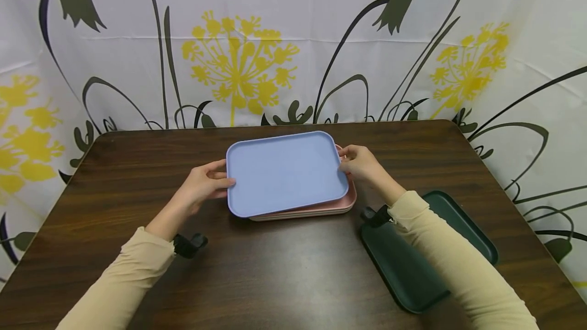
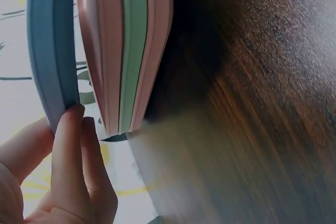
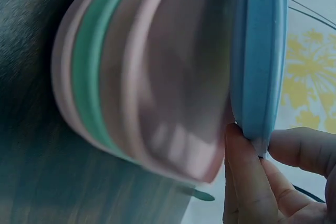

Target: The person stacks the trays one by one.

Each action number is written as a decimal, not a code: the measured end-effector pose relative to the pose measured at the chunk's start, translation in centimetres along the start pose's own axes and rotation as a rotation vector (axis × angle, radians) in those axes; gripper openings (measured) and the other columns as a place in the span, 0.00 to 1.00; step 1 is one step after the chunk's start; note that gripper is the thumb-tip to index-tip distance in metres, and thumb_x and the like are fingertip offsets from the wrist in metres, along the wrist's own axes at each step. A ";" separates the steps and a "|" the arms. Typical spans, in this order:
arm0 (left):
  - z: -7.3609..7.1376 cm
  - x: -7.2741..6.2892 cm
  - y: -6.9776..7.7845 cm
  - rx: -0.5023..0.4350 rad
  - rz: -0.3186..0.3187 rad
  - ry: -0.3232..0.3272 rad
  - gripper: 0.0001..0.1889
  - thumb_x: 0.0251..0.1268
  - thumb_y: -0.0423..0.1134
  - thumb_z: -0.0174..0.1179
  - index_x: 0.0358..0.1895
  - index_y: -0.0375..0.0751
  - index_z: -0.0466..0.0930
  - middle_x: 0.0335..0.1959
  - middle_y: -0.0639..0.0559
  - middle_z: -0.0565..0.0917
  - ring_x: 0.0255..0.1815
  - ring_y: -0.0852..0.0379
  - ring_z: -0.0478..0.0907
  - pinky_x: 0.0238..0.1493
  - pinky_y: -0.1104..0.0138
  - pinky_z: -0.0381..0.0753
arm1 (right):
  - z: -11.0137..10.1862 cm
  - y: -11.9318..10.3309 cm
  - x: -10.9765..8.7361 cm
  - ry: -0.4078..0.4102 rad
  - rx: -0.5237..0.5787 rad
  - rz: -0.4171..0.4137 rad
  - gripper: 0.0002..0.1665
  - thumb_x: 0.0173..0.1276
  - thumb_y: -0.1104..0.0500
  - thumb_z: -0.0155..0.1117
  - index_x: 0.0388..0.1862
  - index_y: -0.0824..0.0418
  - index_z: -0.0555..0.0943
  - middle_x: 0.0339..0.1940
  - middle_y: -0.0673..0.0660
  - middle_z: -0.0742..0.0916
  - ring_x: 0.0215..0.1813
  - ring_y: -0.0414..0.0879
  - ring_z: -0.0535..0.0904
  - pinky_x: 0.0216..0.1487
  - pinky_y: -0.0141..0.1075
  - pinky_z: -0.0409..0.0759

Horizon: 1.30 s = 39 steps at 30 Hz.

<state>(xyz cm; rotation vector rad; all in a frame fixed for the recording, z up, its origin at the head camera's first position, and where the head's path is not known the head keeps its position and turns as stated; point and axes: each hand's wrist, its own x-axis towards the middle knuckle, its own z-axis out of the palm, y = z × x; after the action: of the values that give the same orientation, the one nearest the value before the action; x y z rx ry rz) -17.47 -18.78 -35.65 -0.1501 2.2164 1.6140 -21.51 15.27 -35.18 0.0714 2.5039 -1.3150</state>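
A light blue tray (image 1: 286, 172) is held between both hands, tilted slightly in the head view, over a stack of trays. My left hand (image 1: 206, 183) pinches its left end, thumb on top and fingers beneath. At the opposite end, my right hand (image 1: 359, 163) pinches the rim the same way. The stack's top is a pink tray (image 3: 178, 93), mostly covered by the blue one in the head view. Below it a green tray (image 2: 134, 40) shows, with another pink tray (image 2: 156, 40) at the bottom. Both wrist views show a gap between the blue tray and the stack.
A dark green tray (image 1: 408, 269) lies at an angle on the right of the brown wooden table (image 1: 284, 274), partly under the right forearm. Behind the table hangs a white curtain (image 1: 330, 9) with yellow and grey flowers.
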 end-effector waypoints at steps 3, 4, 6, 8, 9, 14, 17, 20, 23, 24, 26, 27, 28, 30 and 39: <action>0.4 0.2 0.1 0.005 -0.012 0.003 0.38 0.66 0.31 0.57 0.75 0.34 0.48 0.66 0.24 0.66 0.38 0.67 0.80 0.43 0.69 0.86 | -0.1 0.4 0.1 0.001 0.021 0.007 0.25 0.60 0.70 0.56 0.59 0.72 0.72 0.39 0.61 0.78 0.31 0.42 0.75 0.30 0.28 0.80; 0.5 0.3 0.2 0.007 -0.016 0.005 0.38 0.66 0.31 0.57 0.75 0.34 0.48 0.66 0.24 0.66 0.38 0.66 0.80 0.43 0.69 0.86 | -0.1 0.5 0.1 0.001 0.028 0.008 0.26 0.60 0.70 0.56 0.59 0.73 0.72 0.39 0.61 0.78 0.31 0.42 0.75 0.31 0.29 0.81; 0.8 0.5 0.2 0.017 -0.021 0.004 0.38 0.66 0.31 0.57 0.75 0.34 0.48 0.66 0.24 0.65 0.39 0.65 0.80 0.45 0.66 0.86 | -0.2 0.7 0.1 0.002 0.031 0.014 0.26 0.60 0.70 0.56 0.59 0.73 0.71 0.39 0.61 0.79 0.31 0.42 0.75 0.33 0.32 0.82; 1.1 0.6 0.2 0.022 -0.023 0.007 0.37 0.66 0.30 0.57 0.75 0.34 0.49 0.66 0.24 0.66 0.38 0.65 0.80 0.46 0.65 0.86 | -0.3 0.9 0.1 0.004 0.026 0.025 0.26 0.61 0.70 0.56 0.60 0.73 0.71 0.41 0.63 0.80 0.31 0.42 0.76 0.36 0.34 0.84; 1.2 0.7 0.2 0.027 -0.023 0.009 0.37 0.65 0.30 0.57 0.75 0.34 0.49 0.65 0.24 0.66 0.37 0.65 0.80 0.46 0.65 0.86 | -0.3 1.0 0.1 0.005 0.023 0.031 0.26 0.61 0.70 0.56 0.60 0.72 0.71 0.42 0.64 0.81 0.32 0.43 0.76 0.38 0.36 0.84; 1.6 1.2 0.0 0.049 -0.019 0.029 0.36 0.65 0.29 0.57 0.74 0.34 0.52 0.62 0.27 0.68 0.35 0.66 0.77 0.44 0.67 0.86 | -0.5 1.4 0.0 0.002 -0.006 0.038 0.25 0.63 0.69 0.56 0.61 0.72 0.71 0.46 0.66 0.81 0.36 0.44 0.79 0.43 0.39 0.86; 1.8 1.4 0.0 0.064 -0.017 0.035 0.35 0.64 0.29 0.56 0.74 0.33 0.52 0.62 0.27 0.69 0.38 0.63 0.78 0.44 0.67 0.87 | -0.6 1.7 0.1 0.002 -0.015 0.027 0.25 0.62 0.70 0.56 0.60 0.73 0.71 0.43 0.65 0.81 0.34 0.43 0.78 0.41 0.38 0.86; 2.0 1.7 0.0 0.085 -0.013 0.037 0.35 0.64 0.29 0.56 0.74 0.34 0.53 0.62 0.27 0.70 0.38 0.63 0.78 0.41 0.69 0.87 | -0.7 1.9 0.1 0.009 -0.023 0.030 0.25 0.61 0.70 0.57 0.59 0.73 0.72 0.38 0.60 0.79 0.33 0.43 0.77 0.39 0.36 0.86; 2.1 1.9 0.0 0.099 -0.010 0.036 0.35 0.65 0.30 0.56 0.74 0.34 0.53 0.62 0.27 0.70 0.40 0.61 0.79 0.42 0.68 0.87 | -0.8 2.0 0.1 0.012 -0.032 0.033 0.24 0.60 0.71 0.58 0.57 0.74 0.72 0.35 0.57 0.77 0.34 0.43 0.75 0.37 0.34 0.85; 2.2 1.9 0.1 0.102 -0.012 0.035 0.35 0.65 0.30 0.56 0.74 0.34 0.53 0.62 0.27 0.70 0.41 0.59 0.79 0.44 0.67 0.87 | -0.9 2.0 0.1 0.011 -0.035 0.035 0.24 0.60 0.71 0.58 0.57 0.74 0.73 0.35 0.57 0.77 0.34 0.43 0.75 0.37 0.34 0.85; 2.2 2.0 0.1 0.102 -0.013 0.033 0.35 0.65 0.30 0.56 0.74 0.34 0.53 0.62 0.27 0.70 0.45 0.55 0.79 0.49 0.63 0.86 | -0.9 2.1 0.1 0.008 -0.041 0.036 0.24 0.60 0.71 0.58 0.56 0.74 0.73 0.34 0.56 0.77 0.33 0.43 0.74 0.36 0.33 0.84; 2.3 2.0 0.1 0.106 -0.010 0.031 0.35 0.65 0.30 0.56 0.74 0.34 0.53 0.62 0.27 0.70 0.47 0.54 0.78 0.52 0.60 0.85 | -1.0 2.1 0.1 0.006 -0.039 0.036 0.24 0.60 0.71 0.58 0.56 0.75 0.73 0.34 0.57 0.76 0.33 0.43 0.74 0.37 0.34 0.85; 2.3 2.0 0.1 0.107 -0.010 0.030 0.35 0.65 0.31 0.56 0.74 0.33 0.53 0.62 0.27 0.70 0.49 0.52 0.78 0.54 0.57 0.83 | -1.0 2.1 0.1 0.005 -0.039 0.038 0.24 0.60 0.71 0.58 0.56 0.75 0.72 0.34 0.57 0.76 0.33 0.42 0.74 0.37 0.34 0.85; 2.4 2.1 0.0 0.108 -0.008 0.028 0.35 0.65 0.31 0.56 0.74 0.34 0.53 0.62 0.27 0.70 0.51 0.49 0.77 0.56 0.55 0.82 | -1.0 2.1 0.0 0.004 -0.039 0.038 0.24 0.60 0.71 0.59 0.56 0.75 0.72 0.34 0.56 0.76 0.33 0.42 0.74 0.37 0.34 0.85; 2.5 2.4 -0.1 0.090 0.003 -0.003 0.34 0.67 0.32 0.54 0.74 0.34 0.51 0.68 0.27 0.65 0.61 0.42 0.73 0.59 0.53 0.79 | -1.1 2.5 0.1 -0.005 -0.032 0.024 0.24 0.59 0.71 0.60 0.56 0.77 0.72 0.35 0.57 0.77 0.34 0.42 0.74 0.39 0.34 0.85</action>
<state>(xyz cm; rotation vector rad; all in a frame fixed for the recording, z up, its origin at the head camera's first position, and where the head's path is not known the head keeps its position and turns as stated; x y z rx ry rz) -18.98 -16.17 -37.32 -0.1193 2.2831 1.5117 -21.40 17.61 -36.58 0.0912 2.5114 -1.2639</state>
